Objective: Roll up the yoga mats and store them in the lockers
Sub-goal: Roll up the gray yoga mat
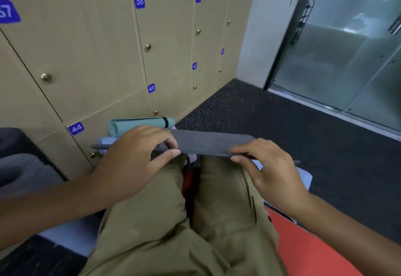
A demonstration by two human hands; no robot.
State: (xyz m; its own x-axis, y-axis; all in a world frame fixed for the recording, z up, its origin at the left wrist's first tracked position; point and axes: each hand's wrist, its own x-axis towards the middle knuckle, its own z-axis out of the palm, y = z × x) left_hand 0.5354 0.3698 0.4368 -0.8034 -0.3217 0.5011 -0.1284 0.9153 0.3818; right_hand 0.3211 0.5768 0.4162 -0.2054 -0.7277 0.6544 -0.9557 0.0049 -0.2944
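A dark grey yoga mat [208, 143] lies across my knees with its end folded over. My left hand [138, 156] pinches its left part between thumb and fingers. My right hand [267, 167] pinches its right edge. Behind it on the floor rests a rolled teal mat [138, 124] bound with a black strap, against the wooden lockers [86, 47]. A light lavender mat [71, 234] lies flat under me, and a red mat [303, 249] lies at the lower right.
The locker doors, numbered 37 to 44, are all closed and have brass knobs. A dark rolled bundle [19, 167] sits at the left. Dark speckled floor [282, 119] stretches right toward a glass partition [347, 58].
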